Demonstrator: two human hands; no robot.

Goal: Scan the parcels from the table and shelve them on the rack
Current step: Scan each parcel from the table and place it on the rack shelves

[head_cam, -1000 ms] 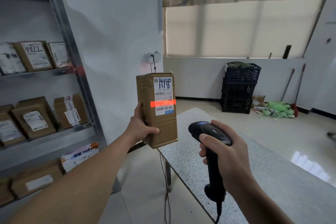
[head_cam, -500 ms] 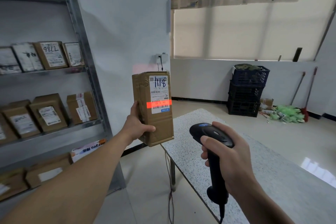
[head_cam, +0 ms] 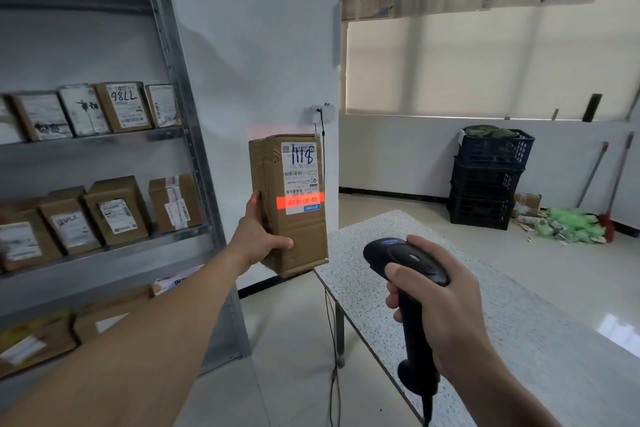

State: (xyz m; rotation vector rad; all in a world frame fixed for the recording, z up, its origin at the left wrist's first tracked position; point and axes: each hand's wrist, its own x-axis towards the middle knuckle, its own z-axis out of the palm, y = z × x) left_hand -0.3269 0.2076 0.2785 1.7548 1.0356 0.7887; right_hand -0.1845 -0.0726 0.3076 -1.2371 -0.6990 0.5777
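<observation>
A person's left hand grasps a cardboard parcel upright in the air between the rack and the counter, while the right hand clenches a scanner whose red beam crosses the label. Whether the barcode has registered is unclear; a tilt could spoil the read, and the one-handed grip could slip.

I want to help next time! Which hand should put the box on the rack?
The left hand, probably. It already grips the box and is nearer the rack on that side. The right hand is busy holding the scanner.
</observation>
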